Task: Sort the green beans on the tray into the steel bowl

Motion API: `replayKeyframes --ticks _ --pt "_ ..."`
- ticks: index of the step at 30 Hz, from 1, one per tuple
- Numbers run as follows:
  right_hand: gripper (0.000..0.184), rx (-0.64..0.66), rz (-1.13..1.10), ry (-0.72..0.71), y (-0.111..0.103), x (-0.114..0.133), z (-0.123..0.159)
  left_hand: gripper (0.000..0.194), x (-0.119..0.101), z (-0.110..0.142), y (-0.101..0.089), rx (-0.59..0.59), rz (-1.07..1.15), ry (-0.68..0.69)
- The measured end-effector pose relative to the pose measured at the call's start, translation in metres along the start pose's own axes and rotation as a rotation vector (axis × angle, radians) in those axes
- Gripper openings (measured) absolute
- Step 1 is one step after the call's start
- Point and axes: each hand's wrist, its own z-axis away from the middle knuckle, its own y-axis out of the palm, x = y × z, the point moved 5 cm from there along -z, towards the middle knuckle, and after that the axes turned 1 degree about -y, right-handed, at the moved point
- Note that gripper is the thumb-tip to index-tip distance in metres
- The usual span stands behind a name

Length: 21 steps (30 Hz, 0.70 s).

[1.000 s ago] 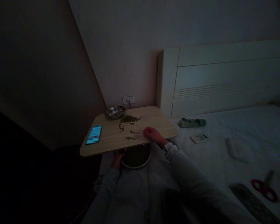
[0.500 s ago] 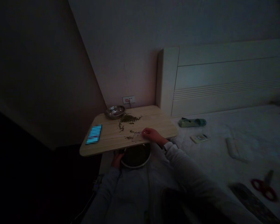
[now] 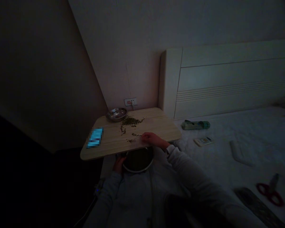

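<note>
Below the table's near edge, my left hand (image 3: 119, 164) is closed on the left side of a round bowl (image 3: 138, 170) with a pale rim and a dark interior. My right hand (image 3: 150, 139) rests low over the wooden table (image 3: 156, 122), near that edge, its fingers pinched on what looks like a thin clear piece, hardly visible in the dim light. Just left of those fingertips lie a few small dark green grains (image 3: 130, 140). A larger scattered pile of the same grains (image 3: 131, 121) is farther back on the tabletop.
A shiny metal bowl (image 3: 117, 114) stands at the table's back left, and a lit phone (image 3: 95, 137) lies at the left edge. On the bed are a green case-like object (image 3: 196, 125), a pale phone-like device (image 3: 203, 141) and red-handled scissors (image 3: 270, 191). A socket (image 3: 130, 101) is on the wall.
My right hand has shifted slightly left over the table, toward the small grains near the edge. My left hand and the bowl under the edge have stayed in place.
</note>
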Motion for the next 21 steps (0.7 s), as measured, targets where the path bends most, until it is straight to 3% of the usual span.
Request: replayKeyframes --ticks 4,7,11,15,21 --pt "0.010 -0.269 0.019 -0.038 -0.014 0.005 -0.010 0.013 0.003 0.000 0.001 -0.005 0.053 -0.009" --pt "0.010 -0.373 0.044 -0.043 -0.020 0.004 -0.013 0.015 0.006 -0.001 0.002 -0.035 0.087 -0.031" --pt "0.012 -0.413 0.157 -0.074 -0.020 0.003 -0.010 0.014 0.003 0.001 0.001 -0.058 0.064 -0.055" --pt "0.015 -0.399 0.259 -0.076 -0.017 0.000 -0.010 0.013 -0.004 0.004 0.002 0.000 -0.021 0.008" --pt "0.016 -0.389 0.345 -0.082 -0.016 -0.001 -0.011 0.007 -0.007 0.007 0.002 -0.042 -0.056 0.029"
